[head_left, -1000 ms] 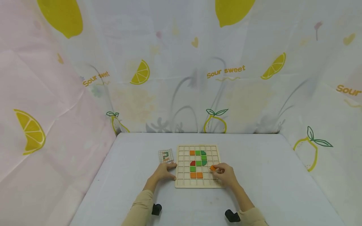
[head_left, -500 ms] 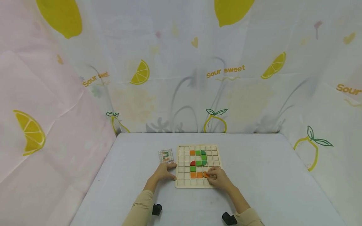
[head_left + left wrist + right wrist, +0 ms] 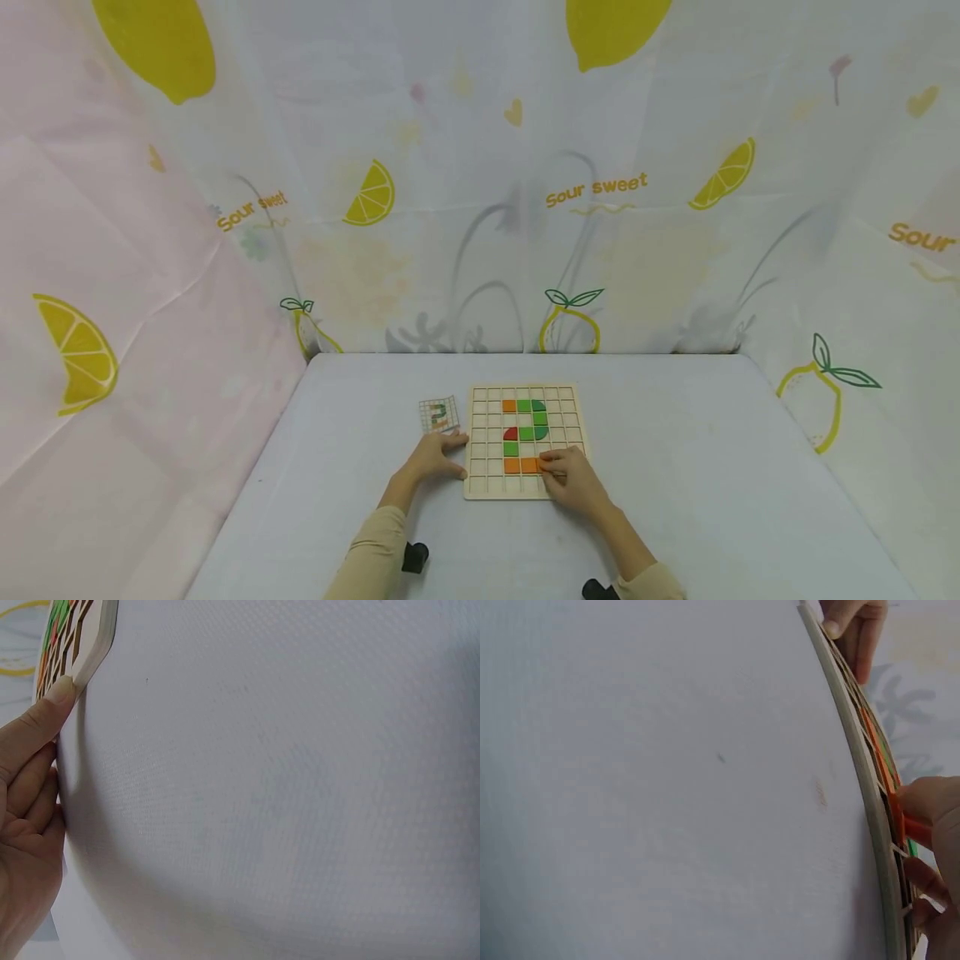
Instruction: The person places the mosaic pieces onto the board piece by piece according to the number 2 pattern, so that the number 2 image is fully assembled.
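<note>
A square wooden grid board (image 3: 491,485) lies on the table. On it, orange, green and red tiles form a shape like a 2; several are square and some have a rounded corner. My right hand (image 3: 576,482) pinches an orange square tile (image 3: 897,814) at the right end of the bottom orange row. Its fingers mostly cover that tile in the head view. My left hand (image 3: 430,459) rests against the board's left edge, thumb and index finger spread apart. In the left wrist view the thumb (image 3: 60,691) touches the board's rim.
A small card (image 3: 438,414) printed with a grid and a coloured 2 lies left of the board. The white table (image 3: 675,433) meets lemon-print cloth (image 3: 480,250) at the back and sides. A black wrist device (image 3: 415,557) sits below the left forearm.
My right hand has moved left and slightly nearer me with the orange tile, from the board's right side to the end of the bottom row. The left hand stays put.
</note>
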### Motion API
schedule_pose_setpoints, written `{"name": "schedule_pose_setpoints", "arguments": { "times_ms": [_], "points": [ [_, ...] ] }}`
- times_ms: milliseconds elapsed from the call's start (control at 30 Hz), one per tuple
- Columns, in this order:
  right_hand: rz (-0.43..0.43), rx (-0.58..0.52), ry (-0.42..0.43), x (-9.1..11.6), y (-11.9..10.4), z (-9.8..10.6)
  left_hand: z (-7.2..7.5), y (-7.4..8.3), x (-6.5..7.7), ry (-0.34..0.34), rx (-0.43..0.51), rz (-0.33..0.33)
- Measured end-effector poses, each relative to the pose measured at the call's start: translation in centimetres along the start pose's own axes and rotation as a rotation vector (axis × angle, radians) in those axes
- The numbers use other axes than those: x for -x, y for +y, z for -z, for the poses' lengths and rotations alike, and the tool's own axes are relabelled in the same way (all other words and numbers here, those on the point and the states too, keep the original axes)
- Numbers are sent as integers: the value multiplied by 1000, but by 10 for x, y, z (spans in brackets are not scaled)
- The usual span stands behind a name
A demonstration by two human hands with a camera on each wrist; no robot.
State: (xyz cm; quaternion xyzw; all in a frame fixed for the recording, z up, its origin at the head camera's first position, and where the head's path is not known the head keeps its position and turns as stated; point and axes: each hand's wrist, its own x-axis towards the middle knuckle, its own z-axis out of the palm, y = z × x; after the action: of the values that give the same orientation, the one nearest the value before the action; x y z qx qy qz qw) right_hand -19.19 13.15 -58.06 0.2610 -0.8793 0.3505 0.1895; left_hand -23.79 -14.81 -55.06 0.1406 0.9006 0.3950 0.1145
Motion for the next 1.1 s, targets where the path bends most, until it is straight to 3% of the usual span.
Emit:
{"name": "schedule_pose_setpoints", "arguments": {
  "times_ms": [233, 400, 500, 800, 967, 1100],
  "points": [
    [-152, 185, 111, 5, -12, -17, -1, -2, 0, -10, 1, 7],
    [-142, 238, 166, 4, -15, -22, -1, -3, -2, -6, -1, 6],
    [-154, 209, 177, 4, -13, -24, -1, -4, -2, -4, -1, -1],
    [-295, 52, 132, 5, -11, -21, -2, -4, -2, -8, -6, -7],
    [-223, 46, 114, 6, -10, -17, 0, 0, 0, -6, 6, -4],
    [-187, 46, 149, 9, -6, -14, 0, 1, 0, -6, -3, -5]
  ]
}}
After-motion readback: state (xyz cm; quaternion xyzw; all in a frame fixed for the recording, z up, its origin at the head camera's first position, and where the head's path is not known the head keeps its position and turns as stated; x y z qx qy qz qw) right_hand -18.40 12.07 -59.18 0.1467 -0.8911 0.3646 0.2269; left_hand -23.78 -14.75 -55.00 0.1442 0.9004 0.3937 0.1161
